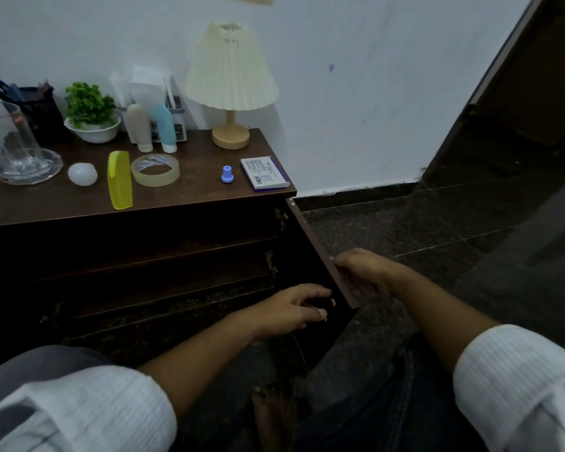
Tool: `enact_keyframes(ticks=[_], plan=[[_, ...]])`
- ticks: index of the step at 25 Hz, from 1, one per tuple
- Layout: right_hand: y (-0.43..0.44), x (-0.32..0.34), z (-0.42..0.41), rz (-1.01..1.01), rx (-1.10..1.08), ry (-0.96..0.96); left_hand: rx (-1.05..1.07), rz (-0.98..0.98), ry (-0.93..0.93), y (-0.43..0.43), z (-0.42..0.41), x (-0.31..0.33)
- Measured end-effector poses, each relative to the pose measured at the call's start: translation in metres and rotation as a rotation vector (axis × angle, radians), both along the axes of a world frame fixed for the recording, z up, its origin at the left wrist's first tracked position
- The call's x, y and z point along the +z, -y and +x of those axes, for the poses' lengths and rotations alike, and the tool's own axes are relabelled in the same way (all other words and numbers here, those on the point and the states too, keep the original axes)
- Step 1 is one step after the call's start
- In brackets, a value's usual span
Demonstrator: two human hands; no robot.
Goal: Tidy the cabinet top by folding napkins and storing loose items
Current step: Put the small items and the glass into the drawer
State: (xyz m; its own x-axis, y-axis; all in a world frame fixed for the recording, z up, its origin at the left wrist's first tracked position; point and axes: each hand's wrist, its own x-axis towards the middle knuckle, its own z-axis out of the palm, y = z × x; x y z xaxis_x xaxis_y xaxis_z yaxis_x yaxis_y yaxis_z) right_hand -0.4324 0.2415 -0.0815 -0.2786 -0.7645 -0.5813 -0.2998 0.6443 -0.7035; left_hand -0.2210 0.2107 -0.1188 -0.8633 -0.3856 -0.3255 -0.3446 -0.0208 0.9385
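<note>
– Well, where are the hands?
– Apart, both low, down and right of the lamp (pixel 230 83). The right hand (pixel 362 272) has its fingers wrapped over the free edge of the open door (pixel 312 238). The left hand (pixel 294 308) is curled against the door's inner face, and it's too dark to tell whether it grips anything.
– And the loose items?
– All on the top (pixel 193 190), in front of the lamp. Left of its base are the tape (pixel 155 169), then the comb (pixel 119 179), then the ball (pixel 82 173). Just right of its base is the cap (pixel 228 174), with the box (pixel 265 172) by the corner.
– How will they handle?
– Light, I'd guess, all of them. The comb looks like stiff, flat plastic, so pinch it across the middle. The tape is a rigid ring; hook a finger through it. The ball is smooth and likely to roll, so cup it whole. The cap is tiny and needs a fingertip pinch. The box lies flat near the edge; take it by the long sides.
– Napkins?
– White papers (pixel 144 83) stand behind the tubes (pixel 138 127) left of the lamp. I can't tell if they're napkins.
</note>
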Motion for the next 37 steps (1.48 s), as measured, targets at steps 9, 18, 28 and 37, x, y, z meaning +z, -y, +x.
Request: enact_keyframes(ticks=[9, 18, 28, 37], plan=[[0.027, 0.004, 0.007, -0.234, -0.057, -0.119, -0.064, -0.2, -0.008, 0.008, -0.017, -0.004], [0.098, 0.026, 0.03, -0.527, -0.098, -0.491, 0.363, -0.353, -0.069, 0.078, 0.033, 0.04], [0.199, 0.023, 0.064, -0.426, 0.084, -0.984, 0.942, -0.916, 0.178, 0.193, 0.039, 0.06], [0.207, 0.021, 0.069, -0.502, 0.118, -1.088, 0.886, -0.979, 0.347, 0.233, 0.017, 0.054]])
